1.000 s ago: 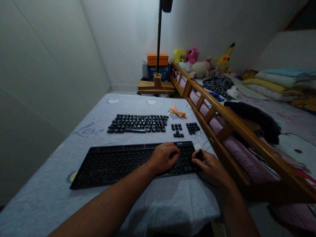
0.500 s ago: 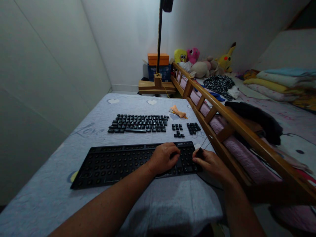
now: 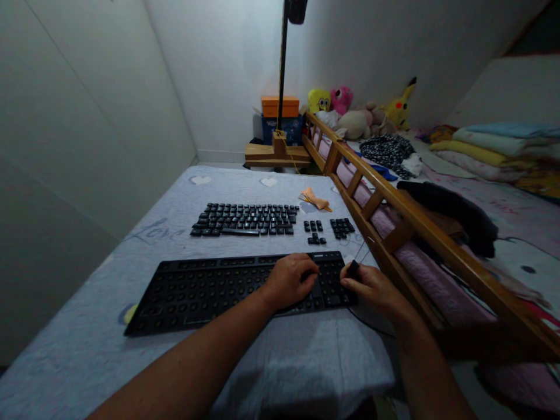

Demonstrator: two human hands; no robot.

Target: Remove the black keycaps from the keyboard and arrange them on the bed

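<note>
A black keyboard (image 3: pixel 210 291), most of its keycaps off, lies across the cloth in front of me. My left hand (image 3: pixel 291 281) rests on its right half with the fingers curled in; whatever lies under the fingertips is hidden. At the keyboard's right end, my right hand (image 3: pixel 371 287) pinches the black handle of a wire keycap puller (image 3: pixel 353 268), whose thin wires point up and away. Beyond the keyboard lie the removed keycaps: a large block (image 3: pixel 247 220), a small group (image 3: pixel 314 226) and a cluster (image 3: pixel 342 228) at the right.
Patterned light-blue cloth (image 3: pixel 153 233) covers the work surface. An orange cloth bow (image 3: pixel 315 199) lies at the back right. A wooden bed rail (image 3: pixel 394 195) runs along the right side, with bedding and plush toys beyond. A stand with a wooden base (image 3: pixel 277 153) is behind.
My right hand and the puller have shifted very slightly, the wires tilting a little leftward. My left hand and the keyboard stay where they were.
</note>
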